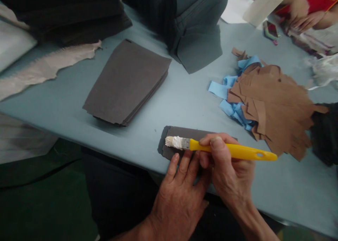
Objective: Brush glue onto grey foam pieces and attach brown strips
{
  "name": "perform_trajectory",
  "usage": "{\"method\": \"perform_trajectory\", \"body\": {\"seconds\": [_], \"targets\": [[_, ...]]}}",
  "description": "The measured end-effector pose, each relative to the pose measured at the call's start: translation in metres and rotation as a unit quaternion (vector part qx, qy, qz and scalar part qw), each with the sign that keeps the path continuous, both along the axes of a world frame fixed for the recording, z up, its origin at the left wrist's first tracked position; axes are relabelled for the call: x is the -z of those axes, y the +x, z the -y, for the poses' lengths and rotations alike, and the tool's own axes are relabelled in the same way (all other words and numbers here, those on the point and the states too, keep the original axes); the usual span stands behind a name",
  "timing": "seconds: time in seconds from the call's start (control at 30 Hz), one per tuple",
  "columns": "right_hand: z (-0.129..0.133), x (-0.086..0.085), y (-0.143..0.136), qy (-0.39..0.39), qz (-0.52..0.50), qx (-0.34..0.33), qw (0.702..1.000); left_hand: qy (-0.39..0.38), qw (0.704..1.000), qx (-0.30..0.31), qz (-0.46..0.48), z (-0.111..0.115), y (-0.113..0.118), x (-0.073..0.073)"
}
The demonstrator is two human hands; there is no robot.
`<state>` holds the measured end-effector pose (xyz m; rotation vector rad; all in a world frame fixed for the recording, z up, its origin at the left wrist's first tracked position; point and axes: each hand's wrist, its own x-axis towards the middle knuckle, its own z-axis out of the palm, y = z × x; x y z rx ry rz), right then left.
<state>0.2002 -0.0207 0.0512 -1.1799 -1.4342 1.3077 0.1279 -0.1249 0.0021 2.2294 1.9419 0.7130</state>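
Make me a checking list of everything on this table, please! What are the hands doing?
Surface: blue-grey table, near edge by the person.
Job's things: dark grey piece lying flat at the table edge; yellow-handled brush, whitish bristles over the piece.
Clutter: stack of dark grey sheets; brown cut pieces lying over blue strips; pale torn-edged material; dark folded fabric.
Grippers: left hand presses fingers on the piece; right hand grips the brush.
Cables: nothing seen.
Surroundings: another person's hand at far right; green floor.

Glossy yellow plastic brush, matt grey sheet stack, smooth table
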Motion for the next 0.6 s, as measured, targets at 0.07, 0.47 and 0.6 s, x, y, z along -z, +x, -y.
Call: {"method": "perform_trajectory", "body": {"seconds": [0.07,0.47,0.6], "targets": [[-0.0024,0.0002,-0.0016,0.014,0.011,0.002,1.000,-0.006,1.000,-0.002,-0.002,0.0001,-0.0003,-0.0007],[-0.0075,0.0027,-0.0029,0.047,0.050,0.020,0.997,-0.010,0.999,-0.012,-0.034,0.0013,0.0027,-0.0006],[-0.0055,0.0001,-0.0077,0.042,0.041,0.053,0.997,-0.012,0.999,-0.006,-0.029,0.0023,0.0023,0.0002]]}}
